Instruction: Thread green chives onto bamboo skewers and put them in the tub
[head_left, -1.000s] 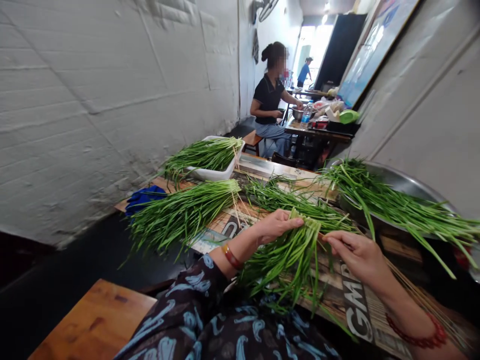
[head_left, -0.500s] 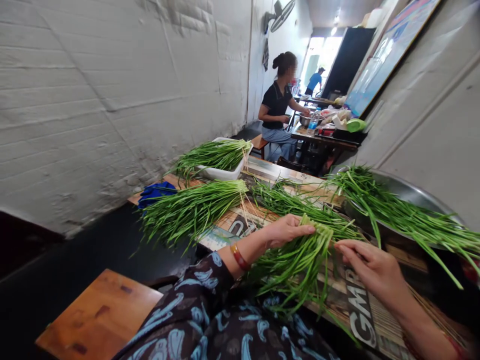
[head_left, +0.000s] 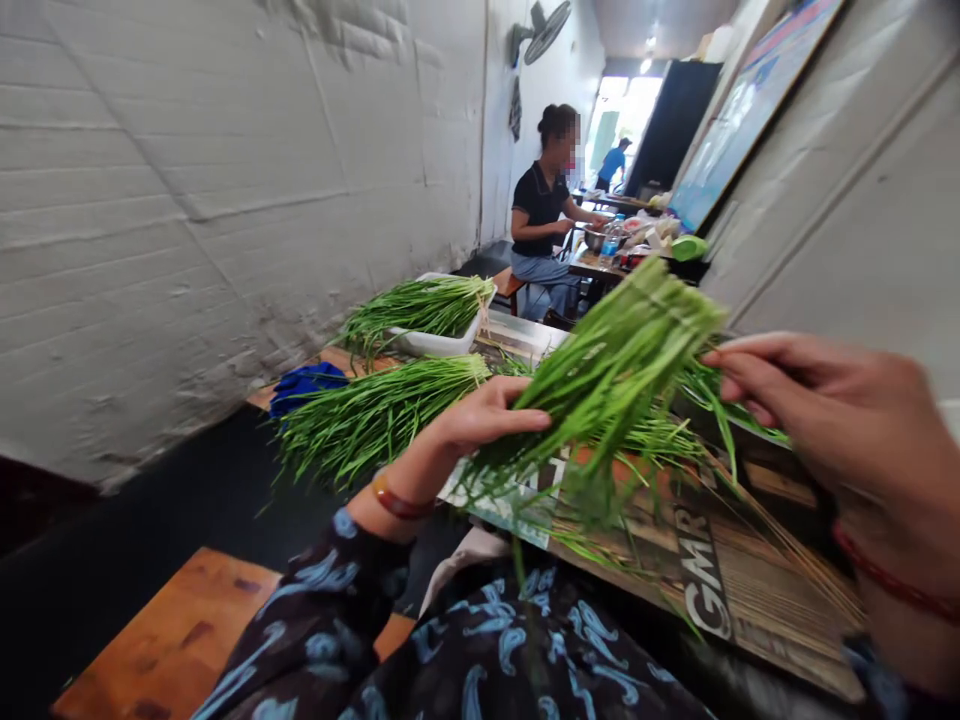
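A bunch of garlic chives (head_left: 622,350) is lifted above the table, its pale cut ends up and its green leaves hanging down toward me. My left hand (head_left: 491,415) is closed around its left side, thumb in front and fingers partly hidden behind the leaves. At the right edge of the pale ends, my right hand (head_left: 817,400) pinches the tip of a thin skewer; the rest of it is hidden among the stalks. Two more skewered bunches lie to the left: one of chives (head_left: 382,420) on the table, another (head_left: 420,308) in a white tray (head_left: 439,343).
Loose bamboo skewers (head_left: 795,550) lie on the wood-patterned table (head_left: 630,540) at right. More chives lie behind the raised bunch. A blue cloth (head_left: 306,385) is at the table's left end, a wooden stool (head_left: 169,635) below. Beyond, a person (head_left: 544,210) sits at another table.
Both hands have risen with the bunch, which now stands higher and spreads wider. My left hand has slid from the pale ends down to the leaves; my right has moved up and right.
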